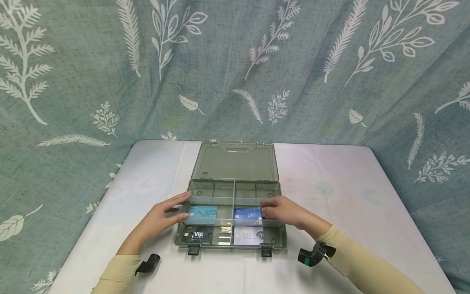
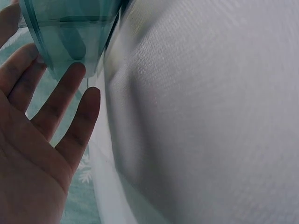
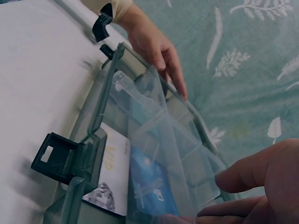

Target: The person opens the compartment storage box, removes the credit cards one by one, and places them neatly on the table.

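A translucent grey-green organizer box (image 1: 186, 241) lies with its lid (image 1: 235, 163) folded back. In its middle row are a light-blue VIP card (image 1: 202, 215) on the left and a blue VIP card (image 1: 247, 216) on the right. The front row holds a black Vip card (image 1: 197, 235) and a white VIP card (image 1: 248, 236). My left hand (image 1: 165, 214) rests its spread fingers along the box's left side. My right hand (image 1: 282, 210) reaches over the right wall, fingertips at the blue card's right edge; in the right wrist view its thumb (image 3: 243, 172) stands apart from the fingers.
Clear dividers (image 1: 233, 192) split the box into several compartments; the back row shows no cards. Two dark latches (image 1: 193, 250) hang from the front edge. A white-covered table (image 1: 323, 179) surrounds the box, with leaf-patterned cloth (image 1: 220, 81) behind and at both sides.
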Action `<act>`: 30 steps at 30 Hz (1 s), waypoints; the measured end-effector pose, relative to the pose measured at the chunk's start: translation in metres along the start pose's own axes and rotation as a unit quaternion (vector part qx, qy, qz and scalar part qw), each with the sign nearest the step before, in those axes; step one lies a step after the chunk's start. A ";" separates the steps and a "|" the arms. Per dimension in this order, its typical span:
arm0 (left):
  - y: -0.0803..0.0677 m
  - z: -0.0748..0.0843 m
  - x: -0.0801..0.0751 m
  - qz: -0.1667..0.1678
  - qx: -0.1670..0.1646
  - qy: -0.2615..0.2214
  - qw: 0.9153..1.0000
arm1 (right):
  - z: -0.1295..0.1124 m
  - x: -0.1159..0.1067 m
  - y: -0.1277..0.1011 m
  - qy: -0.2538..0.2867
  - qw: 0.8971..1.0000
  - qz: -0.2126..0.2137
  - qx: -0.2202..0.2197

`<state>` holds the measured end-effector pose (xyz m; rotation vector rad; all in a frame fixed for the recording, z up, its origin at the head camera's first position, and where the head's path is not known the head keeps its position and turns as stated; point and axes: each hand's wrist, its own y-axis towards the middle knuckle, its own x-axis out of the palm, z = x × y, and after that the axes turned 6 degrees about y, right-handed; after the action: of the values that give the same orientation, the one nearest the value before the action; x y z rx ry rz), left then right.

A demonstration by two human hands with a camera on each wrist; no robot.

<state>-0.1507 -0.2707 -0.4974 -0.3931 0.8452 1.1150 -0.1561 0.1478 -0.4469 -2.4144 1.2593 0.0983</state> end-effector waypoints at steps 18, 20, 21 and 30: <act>-0.001 -0.003 0.000 -0.004 -0.002 0.001 1.000 | -0.012 -0.006 -0.001 0.011 0.999 -0.001 -0.048; -0.001 -0.003 0.001 -0.004 -0.003 0.002 1.000 | -0.013 -0.006 0.000 0.007 0.999 0.004 -0.052; -0.001 -0.002 0.001 -0.004 -0.003 0.002 1.000 | -0.013 -0.005 0.001 0.006 0.998 0.007 -0.055; -0.001 0.001 0.000 -0.004 0.005 0.000 1.000 | -0.011 0.000 0.006 0.027 0.996 0.016 -0.078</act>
<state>-0.1493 -0.2709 -0.4967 -0.3883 0.8475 1.1033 -0.1620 0.1408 -0.4384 -2.5444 1.3619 0.1479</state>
